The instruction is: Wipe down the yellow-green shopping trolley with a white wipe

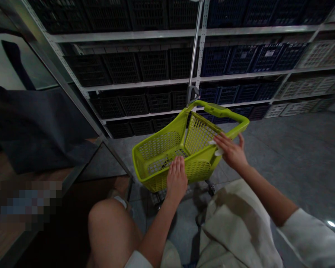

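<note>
Lime-green shopping basket (159, 146) under left hand (176, 176), fingers lying open; right hand (231, 152) gripping a white cloth (218, 152).

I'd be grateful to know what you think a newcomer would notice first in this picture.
The lime-green wheeled shopping basket catches the eye first, in the middle of the view, with the person's left hand on its near side and the right hand holding a white cloth against its rim. Behind it, metal shelves hold rows of dark plastic crates.
</note>
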Demonstrator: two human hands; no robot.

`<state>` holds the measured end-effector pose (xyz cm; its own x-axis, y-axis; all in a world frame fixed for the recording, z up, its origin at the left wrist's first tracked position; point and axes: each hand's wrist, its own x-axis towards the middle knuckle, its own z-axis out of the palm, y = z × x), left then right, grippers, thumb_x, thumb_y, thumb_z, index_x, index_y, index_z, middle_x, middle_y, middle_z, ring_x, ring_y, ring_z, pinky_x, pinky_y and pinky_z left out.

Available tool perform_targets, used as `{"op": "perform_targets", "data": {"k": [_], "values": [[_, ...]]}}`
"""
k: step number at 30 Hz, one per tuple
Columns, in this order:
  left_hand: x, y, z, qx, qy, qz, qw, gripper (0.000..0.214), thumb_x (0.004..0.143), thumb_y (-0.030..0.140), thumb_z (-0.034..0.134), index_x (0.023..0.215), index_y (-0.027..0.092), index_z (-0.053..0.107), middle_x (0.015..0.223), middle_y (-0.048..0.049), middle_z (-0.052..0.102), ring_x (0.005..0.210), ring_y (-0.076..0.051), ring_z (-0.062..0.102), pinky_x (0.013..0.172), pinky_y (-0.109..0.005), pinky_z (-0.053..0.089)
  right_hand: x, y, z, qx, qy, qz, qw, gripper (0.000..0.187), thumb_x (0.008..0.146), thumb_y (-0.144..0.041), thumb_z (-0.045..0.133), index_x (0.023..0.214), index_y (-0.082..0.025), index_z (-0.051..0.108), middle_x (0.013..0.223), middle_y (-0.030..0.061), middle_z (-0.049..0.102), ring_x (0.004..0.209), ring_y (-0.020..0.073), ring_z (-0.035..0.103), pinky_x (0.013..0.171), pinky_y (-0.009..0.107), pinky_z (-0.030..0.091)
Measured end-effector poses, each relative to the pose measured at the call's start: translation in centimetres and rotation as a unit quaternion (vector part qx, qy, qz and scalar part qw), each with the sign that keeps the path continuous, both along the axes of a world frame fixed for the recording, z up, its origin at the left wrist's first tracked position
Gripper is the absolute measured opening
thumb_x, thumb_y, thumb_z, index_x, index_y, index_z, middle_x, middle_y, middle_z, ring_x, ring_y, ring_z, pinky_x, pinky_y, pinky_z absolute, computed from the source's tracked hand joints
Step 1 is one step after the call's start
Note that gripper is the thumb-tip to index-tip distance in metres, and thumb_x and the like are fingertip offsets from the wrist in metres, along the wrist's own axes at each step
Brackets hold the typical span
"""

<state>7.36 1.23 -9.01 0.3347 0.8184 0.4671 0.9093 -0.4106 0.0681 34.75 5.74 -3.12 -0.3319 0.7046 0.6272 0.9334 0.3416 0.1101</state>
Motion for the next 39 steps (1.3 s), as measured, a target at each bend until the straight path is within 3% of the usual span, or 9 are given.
{"op": "perform_targets", "data": {"k": [4,11,14,19,23,26,30,35,39], "values": [[0.2,-0.2,0.0,-0.002,-0.009,-0.011,1.0,0.072,0.088,0.017,0.046,0.154,0.003,0.019,0.157,-0.0178,0.037,0.147,-0.028,0.032,0.121,-0.045,0.029,0.9,0.5,0.3,0.038,0.066,-0.083,0.994,0.069,0.075,-0.004,0.045,0.141,-0.022,0.049,0.145,0.0106,0.055,0.143,0.0289,0.04,0.116,0.065,-0.007],[0.3,-0.3,-0.1,-0.002,-0.023,-0.029,0.999,0.076,0.085,0.018,0.049,0.153,0.002,0.019,0.158,-0.0202,0.035,0.15,-0.028,0.025,0.122,-0.046,0.028,-12.0,-2.8,-4.1,-0.064,0.104,0.022,0.992,0.072,0.073,-0.001,0.041,0.142,-0.019,0.047,0.146,0.012,0.054,0.141,0.0243,0.043,0.12,0.059,-0.006],[0.1,-0.2,-0.1,0.001,-0.027,-0.033,0.999,0.074,0.084,0.016,0.048,0.152,0.002,0.022,0.156,-0.0206,0.038,0.149,-0.029,0.027,0.122,-0.047,0.028,-14.4,-3.7,-4.9,-0.094,0.098,0.061,0.989,0.071,0.076,-0.002,0.042,0.145,-0.02,0.044,0.149,0.0114,0.05,0.143,0.023,0.039,0.12,0.056,-0.005],[-0.2,-0.2,0.2,0.003,-0.019,-0.02,1.0,0.075,0.087,0.016,0.046,0.155,0.005,0.016,0.156,-0.0189,0.038,0.148,-0.027,0.03,0.12,-0.046,0.03,-8.8,-2.4,-3.0,-0.085,0.018,0.09,0.992,0.072,0.076,0.001,0.04,0.144,-0.024,0.046,0.146,0.0079,0.055,0.143,0.0225,0.04,0.119,0.059,-0.006],[0.1,-0.2,0.1,0.002,-0.007,-0.008,1.0,0.074,0.089,0.018,0.045,0.155,0.005,0.016,0.157,-0.0177,0.038,0.147,-0.027,0.032,0.12,-0.045,0.03,-0.5,-0.1,-0.1,-0.004,0.023,-0.019,1.0,0.067,0.078,-0.001,0.041,0.14,-0.025,0.051,0.141,0.0074,0.06,0.143,0.026,0.04,0.117,0.064,-0.002],[0.4,-0.3,-0.1,-0.001,-0.003,-0.007,1.0,0.072,0.089,0.018,0.045,0.155,0.003,0.018,0.158,-0.0174,0.036,0.148,-0.027,0.03,0.121,-0.044,0.028,2.1,0.9,0.8,0.026,0.053,-0.084,0.995,0.068,0.077,-0.001,0.042,0.141,-0.024,0.05,0.142,0.0098,0.058,0.143,0.0288,0.039,0.116,0.066,-0.001],[0.7,-0.4,-0.2,-0.007,-0.02,-0.02,1.0,0.077,0.087,0.019,0.048,0.155,0.002,0.016,0.16,-0.0186,0.032,0.15,-0.028,0.026,0.122,-0.046,0.027,-2.7,-0.1,-1.0,0.022,0.099,-0.089,0.991,0.07,0.074,-0.001,0.043,0.142,-0.019,0.048,0.145,0.0135,0.055,0.142,0.0283,0.041,0.118,0.064,-0.002],[0.5,-0.3,-0.2,-0.002,-0.037,-0.039,0.999,0.079,0.083,0.017,0.049,0.154,0.003,0.016,0.158,-0.0199,0.034,0.15,-0.029,0.025,0.121,-0.049,0.029,-12.7,-3.2,-4.5,-0.066,0.1,0.025,0.992,0.071,0.076,0.0,0.041,0.144,-0.022,0.046,0.146,0.0115,0.054,0.142,0.0244,0.041,0.12,0.057,-0.002],[0.2,-0.2,-0.1,-0.001,-0.024,-0.022,0.999,0.074,0.083,0.016,0.049,0.151,0.001,0.024,0.156,-0.021,0.037,0.149,-0.029,0.027,0.122,-0.047,0.028,-14.3,-3.9,-4.9,-0.097,0.081,0.074,0.989,0.072,0.078,-0.001,0.042,0.147,-0.024,0.043,0.15,0.0095,0.05,0.144,0.0228,0.037,0.12,0.056,-0.003]]}}
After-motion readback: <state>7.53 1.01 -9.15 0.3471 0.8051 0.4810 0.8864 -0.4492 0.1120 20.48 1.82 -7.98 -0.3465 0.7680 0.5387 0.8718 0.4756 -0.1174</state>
